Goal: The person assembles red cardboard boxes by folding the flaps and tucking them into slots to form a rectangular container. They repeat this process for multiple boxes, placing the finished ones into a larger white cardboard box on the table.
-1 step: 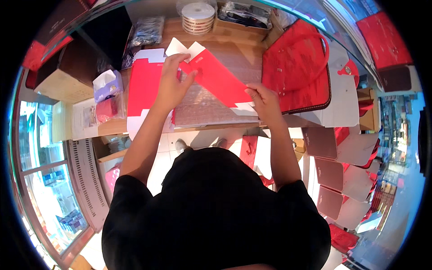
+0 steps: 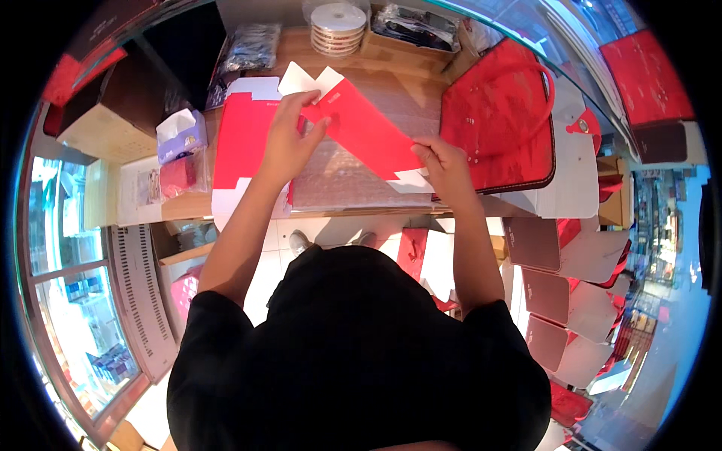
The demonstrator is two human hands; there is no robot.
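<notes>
Red carton (image 2: 368, 131) (gripped two-handed) slants between flat blanks (image 2: 244, 139) and a bag (image 2: 496, 143).

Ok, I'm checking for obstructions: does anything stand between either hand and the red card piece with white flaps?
Nothing visible does: the left hand holds the red card piece at its upper-left end, the right hand at its lower-right end. The red bag is beside the right hand, not in between.

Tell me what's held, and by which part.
A red carton: the right hand pinches its lower-right end near the white flaps; the left hand is at its upper-left end, its grip unclear.
</notes>
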